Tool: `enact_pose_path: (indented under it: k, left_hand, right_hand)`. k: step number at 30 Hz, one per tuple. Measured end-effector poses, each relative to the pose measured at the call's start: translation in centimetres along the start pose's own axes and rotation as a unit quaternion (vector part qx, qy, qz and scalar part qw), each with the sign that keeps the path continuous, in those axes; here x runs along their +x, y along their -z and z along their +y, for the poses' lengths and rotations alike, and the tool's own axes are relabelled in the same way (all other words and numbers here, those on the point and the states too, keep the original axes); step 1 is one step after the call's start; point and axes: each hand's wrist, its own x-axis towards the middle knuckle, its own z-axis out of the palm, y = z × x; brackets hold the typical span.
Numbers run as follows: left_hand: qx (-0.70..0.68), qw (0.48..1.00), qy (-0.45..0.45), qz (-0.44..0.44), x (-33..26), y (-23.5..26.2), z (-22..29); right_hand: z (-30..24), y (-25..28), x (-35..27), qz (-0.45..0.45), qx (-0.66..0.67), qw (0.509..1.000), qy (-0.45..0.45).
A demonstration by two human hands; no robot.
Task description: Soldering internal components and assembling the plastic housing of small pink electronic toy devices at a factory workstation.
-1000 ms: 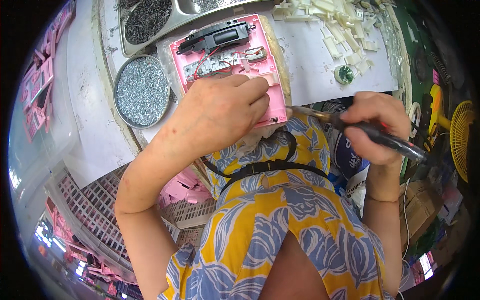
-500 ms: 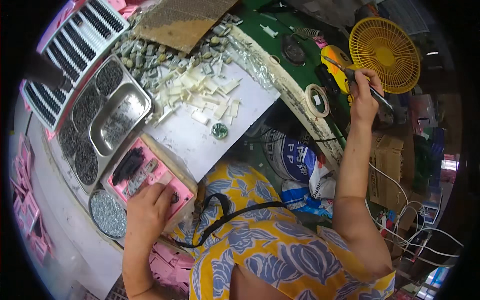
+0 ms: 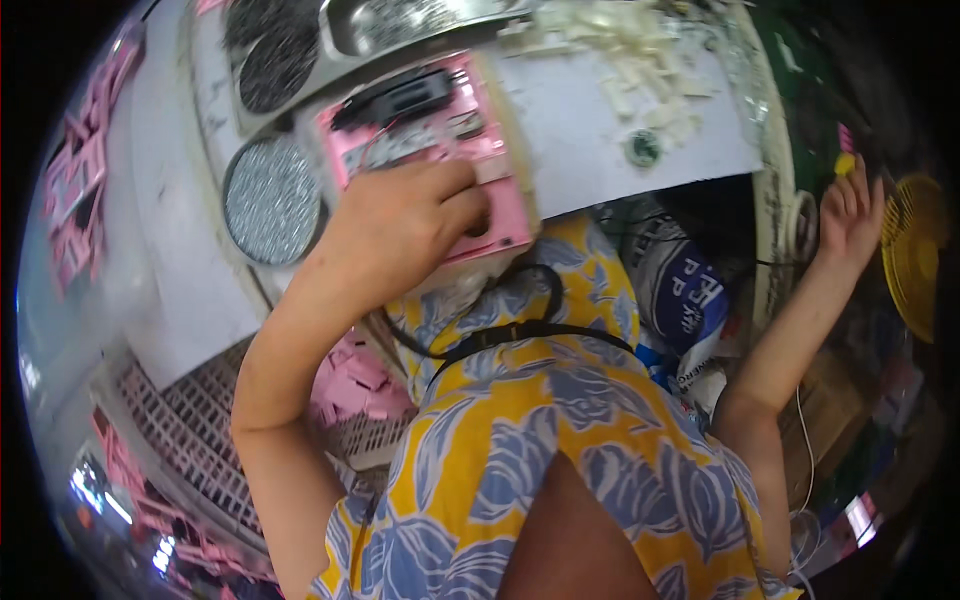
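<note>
A pink plastic housing lies on the near edge of the worktable. It holds a black part and a grey metal plate with thin wires. My left hand rests over its lower half, fingers curled down; what is between the fingertips is hidden, with something dark just below them. Far to the right, my right hand is raised with fingers stretched and apart, beside a small yellow thing. I see no tool in that hand, though the picture is blurred there.
A round dish of small metal pieces stands left of the housing. Behind is a steel tray with dark screws. White plastic pieces and a small green-filled round container lie right. A yellow fan stands far right.
My view has swung, so the table appears shifted right and up. The dark-handled soldering iron held in my right hand is no longer seen there; those fingers have opened. My left hand remains on the housing.
</note>
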Motion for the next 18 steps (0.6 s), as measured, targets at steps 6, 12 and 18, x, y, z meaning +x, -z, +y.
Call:
enact_pose_path:
  k: [6,12,18]
  left_hand:
    - [-0.18,0.96,0.153,0.149,-0.5,-0.5,1.0]
    - [-0.17,0.945,0.168,0.223,-0.5,-2.9,2.1]
    - [-0.204,0.91,0.218,0.287,-2.4,-1.0,2.0]
  right_hand:
    - [12.1,-13.6,-5.9,0.086,-0.29,0.951,0.071]
    - [21.5,-22.8,-4.6,-0.381,-0.631,0.638,0.22]
    - [24.1,-23.8,-5.5,-0.339,-0.699,0.595,0.207]
